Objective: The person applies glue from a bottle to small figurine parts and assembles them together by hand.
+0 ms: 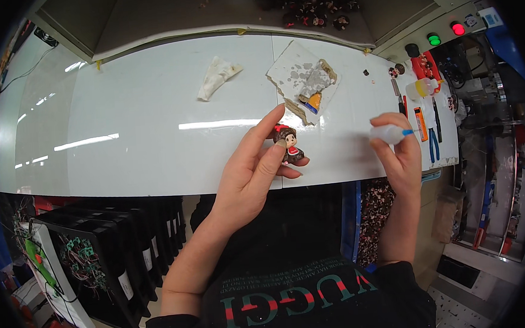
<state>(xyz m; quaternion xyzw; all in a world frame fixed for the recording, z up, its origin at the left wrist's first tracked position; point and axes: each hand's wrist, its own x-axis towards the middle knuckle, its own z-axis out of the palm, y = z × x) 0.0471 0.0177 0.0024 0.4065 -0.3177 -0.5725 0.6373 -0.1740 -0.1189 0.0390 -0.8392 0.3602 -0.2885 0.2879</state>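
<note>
My left hand (252, 167) is closed around a small brown figurine (291, 145) with a pale face, a red bow and a red-and-white bib. The thumb presses on its front, and it is held just over the white table. To the right, my right hand (398, 149) grips a small translucent squeeze bottle (387, 134) with a blue needle tip. The bottle lies sideways, its tip pointing right, away from the figurine. Beyond the figurine, a stained white sheet (284, 72) carries a grey crumpled piece and a yellow-and-blue item (313, 102).
A crumpled white cloth (217, 78) lies on the table (139, 105). At the right edge are another bottle (420, 88), an orange cutter (421, 124), blue-handled pliers (434, 144) and a red tray (426, 67). Many brown figurines (310, 2) fill the booth behind. Black racks (109, 257) stand lower left.
</note>
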